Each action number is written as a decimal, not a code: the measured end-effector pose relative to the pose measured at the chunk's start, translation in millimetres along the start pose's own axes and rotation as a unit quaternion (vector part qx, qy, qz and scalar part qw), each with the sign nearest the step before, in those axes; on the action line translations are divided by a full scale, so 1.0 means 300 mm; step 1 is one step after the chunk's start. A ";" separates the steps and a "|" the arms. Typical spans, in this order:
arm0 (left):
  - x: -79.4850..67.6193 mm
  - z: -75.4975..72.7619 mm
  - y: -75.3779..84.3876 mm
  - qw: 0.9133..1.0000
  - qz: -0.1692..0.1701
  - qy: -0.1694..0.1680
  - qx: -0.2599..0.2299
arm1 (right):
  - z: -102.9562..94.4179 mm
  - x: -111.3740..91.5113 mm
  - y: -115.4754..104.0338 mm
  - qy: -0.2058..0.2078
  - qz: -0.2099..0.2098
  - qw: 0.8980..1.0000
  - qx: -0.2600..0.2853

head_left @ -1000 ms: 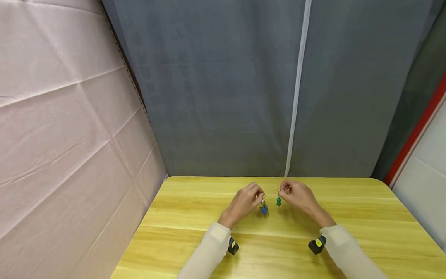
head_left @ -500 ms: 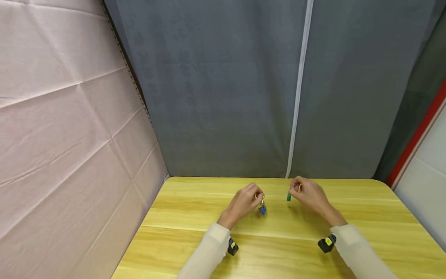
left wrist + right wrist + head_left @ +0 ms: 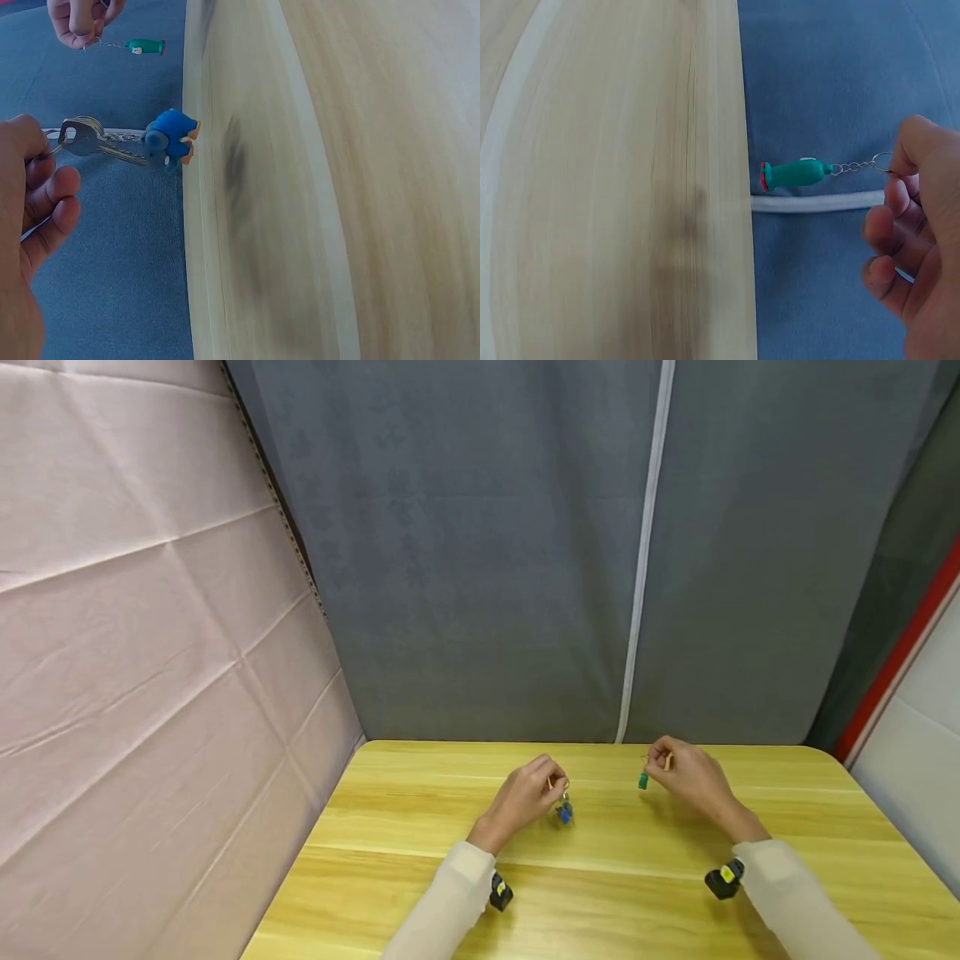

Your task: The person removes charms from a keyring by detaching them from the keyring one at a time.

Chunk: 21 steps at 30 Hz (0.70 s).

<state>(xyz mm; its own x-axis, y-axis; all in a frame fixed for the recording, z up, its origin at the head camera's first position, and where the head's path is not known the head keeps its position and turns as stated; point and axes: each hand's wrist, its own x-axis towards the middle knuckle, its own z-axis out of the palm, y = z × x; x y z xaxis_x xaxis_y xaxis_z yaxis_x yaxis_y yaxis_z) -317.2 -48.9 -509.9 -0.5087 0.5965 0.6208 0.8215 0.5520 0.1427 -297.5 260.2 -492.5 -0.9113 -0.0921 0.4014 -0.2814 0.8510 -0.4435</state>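
Between thumb and finger, my left hand (image 3: pixel 522 797) pinches a key ring. From it hang several metal keys (image 3: pixel 84 138) and a blue elephant-like figure (image 3: pixel 169 135) with orange feet, all held above the table. My right hand (image 3: pixel 693 781) stands farther right and pinches the small ring of another keychain. A short silver chain (image 3: pixel 851 166) links that ring to a green bottle-shaped charm (image 3: pixel 796 173) with a red end. Both bunches dangle in the air, apart from each other.
Beneath the hands spreads a wooden table (image 3: pixel 600 893). A grey curtain (image 3: pixel 480 568) with a white strip (image 3: pixel 640 577) closes off the back. Pale pink cloth (image 3: pixel 150 635) lines the left side, and a white panel (image 3: pixel 918 718) with a red edge stands on the right.
My right hand has moved right with the green charm, widening the gap to the left hand. The left hand stays nearly in place with the keys.
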 end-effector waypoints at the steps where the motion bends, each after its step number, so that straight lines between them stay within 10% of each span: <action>1: -0.001 0.001 -0.001 1.000 0.000 -0.001 0.001 | -0.002 0.000 0.007 0.004 0.000 1.000 -0.002; 21: -0.009 0.002 -0.002 1.000 -0.009 -0.016 0.004 | -0.026 0.001 0.148 0.022 0.010 1.000 -0.008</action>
<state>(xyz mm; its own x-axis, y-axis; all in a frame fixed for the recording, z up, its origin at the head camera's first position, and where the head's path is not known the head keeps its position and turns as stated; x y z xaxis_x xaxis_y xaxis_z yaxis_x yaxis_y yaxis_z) -316.4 -50.4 -512.1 -0.5309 0.6053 0.5931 0.8106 0.5669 0.1471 -307.8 302.1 -505.9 -0.9025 -0.0534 0.4273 -0.2583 0.8610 -0.4380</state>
